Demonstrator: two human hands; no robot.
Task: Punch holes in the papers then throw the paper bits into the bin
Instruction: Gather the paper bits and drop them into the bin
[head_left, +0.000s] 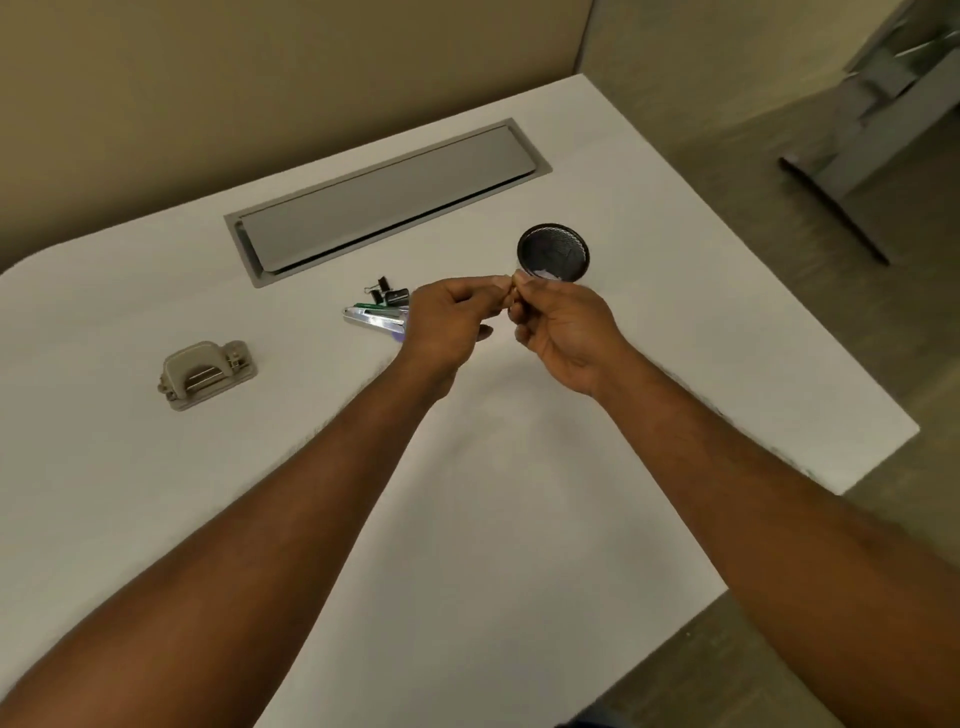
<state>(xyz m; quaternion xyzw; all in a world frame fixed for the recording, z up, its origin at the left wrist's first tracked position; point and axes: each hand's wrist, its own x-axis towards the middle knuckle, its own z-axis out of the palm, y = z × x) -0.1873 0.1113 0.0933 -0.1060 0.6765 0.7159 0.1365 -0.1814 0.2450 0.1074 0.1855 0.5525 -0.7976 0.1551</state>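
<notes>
A small black mesh bin (554, 253) stands on the white desk (519, 519), with a pale scrap lying inside it. Just in front of its near rim my left hand (447, 322) and my right hand (558, 327) meet fingertip to fingertip, fingers curled. They seem to pinch something tiny between them, too small to make out. A beige hole punch (208, 371) sits on the desk far to the left, apart from both hands. No sheet of paper shows apart from the white surface.
A stapler (375, 318) and black binder clips (388, 292) lie just left of my left hand. A grey cable-tray lid (387, 200) is set into the desk behind them. The desk edge runs diagonally at the right, with floor and a chair base beyond.
</notes>
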